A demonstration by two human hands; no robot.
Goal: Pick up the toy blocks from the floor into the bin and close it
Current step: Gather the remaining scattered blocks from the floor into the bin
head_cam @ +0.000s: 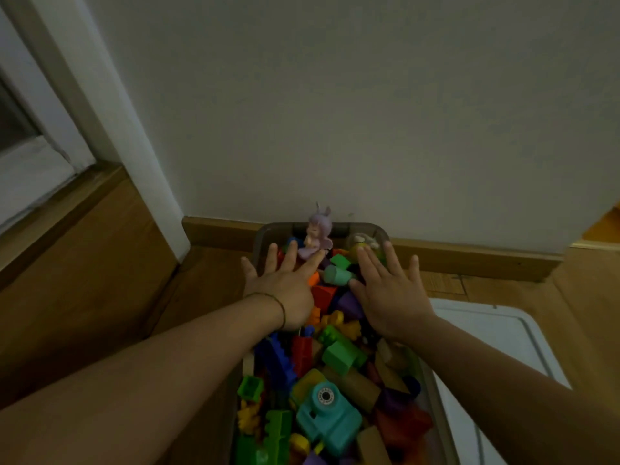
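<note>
The white lid [496,333] lies flat on the wooden floor [100,263], along the right edge of the bin [355,226]. The bin brims with toy blocks [339,355]. The left hand [285,280] and right hand [392,297] are spread flat, fingers straight, over the blocks at its far end.

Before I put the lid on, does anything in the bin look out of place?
Yes. The doll stands upright at the far end of the bin, its head above the rim. The lid, lying on the floor to the right, may not close flat over it.
</note>
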